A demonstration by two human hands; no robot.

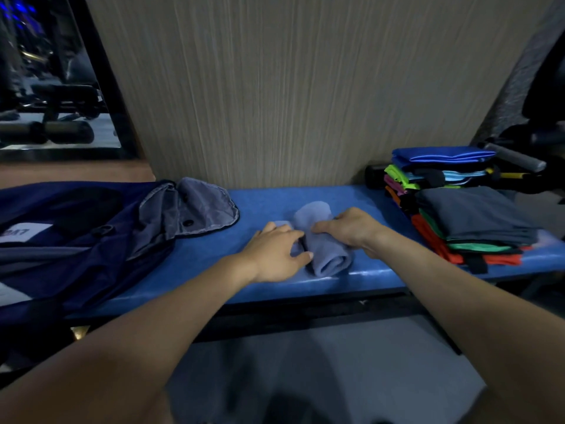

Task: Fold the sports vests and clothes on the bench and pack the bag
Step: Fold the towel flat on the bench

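Head view: your left hand (275, 252) and right hand (351, 229) both curl fingers onto a rolled grey-blue cloth (327, 252) mid-bench (214, 261). Open navy bag (91, 240) lies to the left; folded clothes stack (467, 221) to the right.

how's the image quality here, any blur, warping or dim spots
Head view: dim overall, with a glossy highlight on the blue bench front edge; wide-angle warping bows the wall and bench; the forearms near the lens are soft; the rolled towel and folded stack are reasonably sharp.
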